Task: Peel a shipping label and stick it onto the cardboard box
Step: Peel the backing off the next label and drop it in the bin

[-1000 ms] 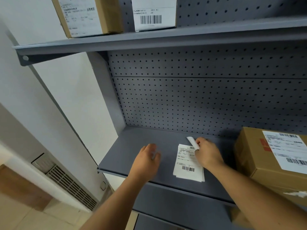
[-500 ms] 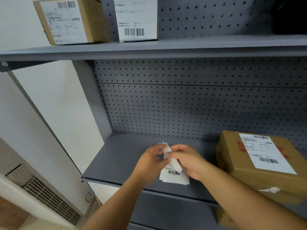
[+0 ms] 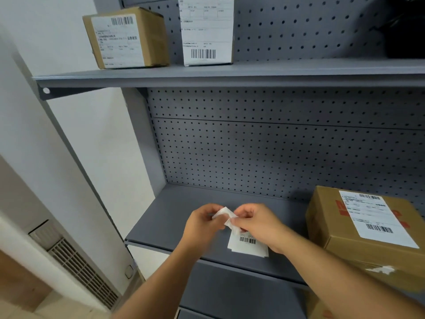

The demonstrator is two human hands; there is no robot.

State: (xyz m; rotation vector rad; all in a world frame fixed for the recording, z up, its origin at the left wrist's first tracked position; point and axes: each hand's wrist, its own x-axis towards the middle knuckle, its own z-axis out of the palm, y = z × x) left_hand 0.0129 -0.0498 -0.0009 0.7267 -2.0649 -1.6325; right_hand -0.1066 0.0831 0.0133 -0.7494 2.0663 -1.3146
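In the head view, the left hand (image 3: 202, 223) and right hand (image 3: 257, 223) meet above the grey shelf (image 3: 174, 217), both with fingers pinched shut on the curled shipping label (image 3: 226, 216) held between them. Directly below lies a small stack of labels (image 3: 247, 246) near the shelf's front edge. The cardboard box (image 3: 358, 229), already bearing one label, sits well to the right. Bare shelf lies left of the hands and behind them. Motion blur softens the label, and the right frame edge cuts off the box.
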